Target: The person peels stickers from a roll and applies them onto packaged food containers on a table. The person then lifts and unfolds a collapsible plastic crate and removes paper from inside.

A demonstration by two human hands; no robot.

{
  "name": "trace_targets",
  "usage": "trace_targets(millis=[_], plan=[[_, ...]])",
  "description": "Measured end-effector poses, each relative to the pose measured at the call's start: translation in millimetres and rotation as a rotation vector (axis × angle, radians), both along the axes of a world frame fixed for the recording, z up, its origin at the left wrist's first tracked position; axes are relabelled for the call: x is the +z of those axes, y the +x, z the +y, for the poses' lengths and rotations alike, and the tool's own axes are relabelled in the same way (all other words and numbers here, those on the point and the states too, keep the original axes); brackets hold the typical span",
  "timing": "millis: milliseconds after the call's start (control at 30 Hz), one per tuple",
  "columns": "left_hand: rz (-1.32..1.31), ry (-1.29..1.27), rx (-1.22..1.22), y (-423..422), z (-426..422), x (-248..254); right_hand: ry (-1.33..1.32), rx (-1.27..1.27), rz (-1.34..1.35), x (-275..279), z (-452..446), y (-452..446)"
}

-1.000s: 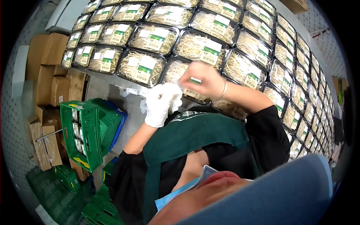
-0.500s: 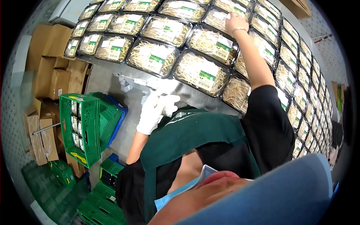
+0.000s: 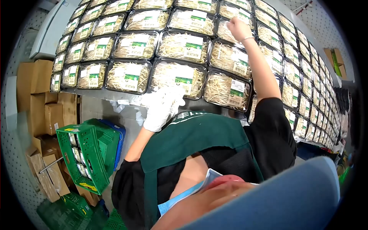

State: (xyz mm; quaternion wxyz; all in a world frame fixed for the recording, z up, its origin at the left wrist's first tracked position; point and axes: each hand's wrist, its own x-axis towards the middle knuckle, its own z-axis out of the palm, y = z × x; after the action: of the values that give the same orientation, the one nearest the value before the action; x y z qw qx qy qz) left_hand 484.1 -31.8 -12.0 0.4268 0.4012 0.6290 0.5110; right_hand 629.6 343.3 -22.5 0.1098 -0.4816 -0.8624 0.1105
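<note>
Rows of black trays of bean sprouts under clear film cover the table, many with a white and green label. My right hand (image 3: 240,29), bare with a band at the wrist, reaches to a sprout tray (image 3: 225,33) in a further row. Its fingers are curled down at the film, and whatever they hold is hidden. My left hand (image 3: 163,111), in a white glove, is closed near the table's front edge, just below a labelled sprout tray (image 3: 178,78). White pieces by its fingers are too bright to make out.
Left of me stand a tilted green crate (image 3: 82,153) with packs inside and a blue crate (image 3: 119,134) behind it. Brown cardboard boxes (image 3: 42,111) are stacked at the far left. Pale paper strips (image 3: 119,107) hang from the table's front edge.
The view has turned, so the trays sit lower and further left. My right hand remains at a further-row tray, its fingers now more curled. My left hand stays near the front edge.
</note>
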Motion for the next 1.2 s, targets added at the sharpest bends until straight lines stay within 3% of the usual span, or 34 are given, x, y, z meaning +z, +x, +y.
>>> trace_targets(millis=[33, 100, 133, 167, 233, 267, 300, 333, 367, 400, 433, 500, 533, 567, 600, 633, 667, 700, 733, 767, 833, 900, 933, 1000, 1100, 1167, 1200], plan=[[0.081, -0.096, -0.029, -1, 0, -2, 0.052, -0.034, -0.111, -10, 17, 6], [0.113, 0.035, -0.057, -6, 3, -4, 0.152, -0.028, -0.24, -25, 16, 8], [-0.043, -0.063, -0.069, -8, 0, 2, 0.263, -0.023, -0.369, -24, 11, 3], [-0.042, -0.068, -0.063, -8, -1, 10, 0.211, -0.085, -0.399, -17, 5, 10], [-0.579, -0.004, 0.073, -2, 0, 28, 0.386, -0.229, -0.293, -27, 2, 18], [-0.614, 0.012, 0.16, 0, -1, 28, 0.425, -0.186, -0.261, -32, -2, 17], [-0.621, 0.017, 0.177, -1, -6, 26, -0.282, -0.049, 0.17, 4, -66, -16], [-0.424, 0.053, 0.216, -2, -9, 22, -0.487, 0.209, 0.361, 8, -108, -27], [-0.224, 0.084, 0.255, -4, -13, 16, -0.716, 0.359, 0.263, 37, -163, -42], [-0.101, 0.119, 0.332, -6, -19, 0, -0.727, 0.743, 0.474, 14, -193, -47], [-0.095, 0.118, 0.347, -8, -25, 6, -0.906, 0.833, 0.534, 31, -230, -51], [-0.259, 0.121, 0.343, -10, -34, 22, -0.885, 0.887, 0.51, 36, -252, -58], [-0.004, 0.221, 0.294, -11, -36, 14, -0.737, 0.842, 0.505, 35, -243, -64], [-0.001, 0.22, 0.297, -11, -41, 12, -0.588, 0.791, 0.498, 31, -225, -73], [-0.194, 0.168, 0.312, -11, -46, 12, -0.786, 0.605, 0.441, 21, -199, -83], [-0.387, 0.113, 0.325, -11, -52, 12, -0.809, 0.572, 0.419, 25, -184, -90], [-0.489, 0.055, 0.175, -21, -56, 15, -0.806, 0.632, 0.344, 29, -192, -89], [-0.487, 0.06, 0.182, -22, -54, 16, -0.798, 0.695, 0.264, 43, -209, -89], [-0.302, 0.111, 0.279, -20, -54, 16, -0.769, 0.914, 0.341, 35, -228, -87], [-0.116, 0.159, 0.367, -20, -53, 15, -0.785, 0.978, 0.414, 41, -255, -85], [-0.063, 0.21, 0.338, -30, -57, 9, -0.865, 0.882, 0.451, 44, -280, -84], [-0.164, 0.194, 0.287, -31, -60, 13, -0.424, 0.9, 0.55, 34, -270, -90], [-0.214, 0.185, 0.261, -31, -62, 14, -0.314, 0.806, 0.437, 40, -252, -95], [-0.287, 0.131, 0.25, -31, -68, 13, -0.352, 0.415, 0.154, 36, -199, -113], [-0.361, 0.073, 0.253, -35, -68, 8, -0.143, 0.347, 0.047, -7, -129, -129], [-0.185, -0.07, 0.138, -38, -66, 15, 0.37, 0.428, -0.091, -43, -119, -132], [-0.284, -0.118, 0.134, -39, -65, 18, 0.302, 0.36, -0.124, -31, -128, -129]])
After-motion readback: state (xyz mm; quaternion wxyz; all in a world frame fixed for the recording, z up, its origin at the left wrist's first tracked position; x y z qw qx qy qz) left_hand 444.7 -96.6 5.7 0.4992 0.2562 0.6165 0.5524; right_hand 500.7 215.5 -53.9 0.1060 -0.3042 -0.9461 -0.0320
